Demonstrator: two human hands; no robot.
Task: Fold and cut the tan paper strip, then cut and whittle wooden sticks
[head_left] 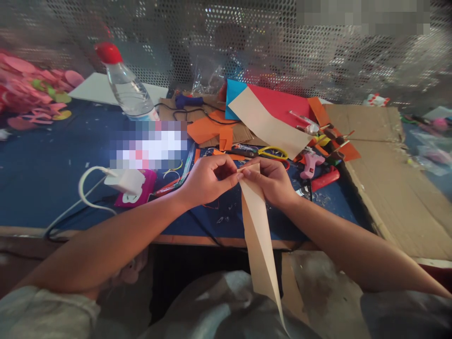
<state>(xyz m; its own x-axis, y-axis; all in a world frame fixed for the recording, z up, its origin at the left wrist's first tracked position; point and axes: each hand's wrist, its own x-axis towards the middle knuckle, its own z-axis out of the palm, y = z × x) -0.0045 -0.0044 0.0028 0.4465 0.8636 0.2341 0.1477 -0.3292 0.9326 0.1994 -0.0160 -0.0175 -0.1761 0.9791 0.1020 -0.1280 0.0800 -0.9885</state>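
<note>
Both of my hands pinch the top end of a long beige paper strip [259,235] that is folded lengthwise and hangs down over my lap. My left hand [208,179] grips the strip's upper left corner with thumb and fingers. My right hand [270,181] holds the upper right side, fingertips meeting the left hand's. The hands are above the blue tabletop [45,174] near its front edge.
Behind the hands lie yellow-handled scissors [271,152], a pink glue gun [310,163], beige, red, blue and orange paper sheets [271,117], and cardboard [388,179] at right. A red-capped water bottle [125,84], a white charger with cable [123,181] and pink cut-outs [31,89] sit at left.
</note>
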